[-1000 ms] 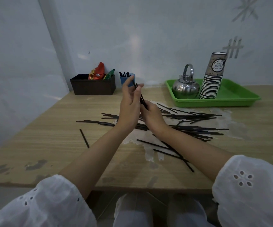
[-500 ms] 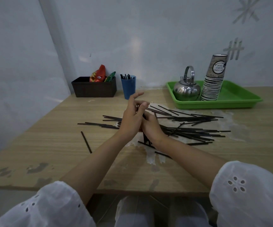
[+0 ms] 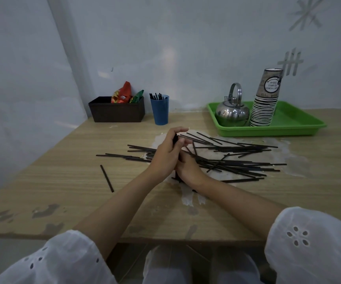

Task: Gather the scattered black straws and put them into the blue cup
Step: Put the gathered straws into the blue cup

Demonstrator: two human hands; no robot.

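Note:
Several black straws (image 3: 239, 160) lie scattered across the middle of the wooden table (image 3: 63, 181). One stray straw (image 3: 106, 178) lies apart at the left. The blue cup (image 3: 159, 109) stands at the back by the wall with several straws upright in it. My two hands meet over the pile's left end. My left hand (image 3: 166, 155) curls its fingers round a small upright bunch of straws (image 3: 175, 140). My right hand (image 3: 188, 168) grips the same bunch lower down, its bottom end resting on the table. The bunch is mostly hidden by my fingers.
A dark brown box (image 3: 116, 111) with coloured packets stands left of the cup. At the back right is a green tray (image 3: 292, 126) carrying a steel kettle (image 3: 232, 112) and a stack of paper cups (image 3: 265, 101). A wall runs along the left and back.
Both hands have come down from near the cup's height toward the table, with the bunch turned upright and its end now on the table.

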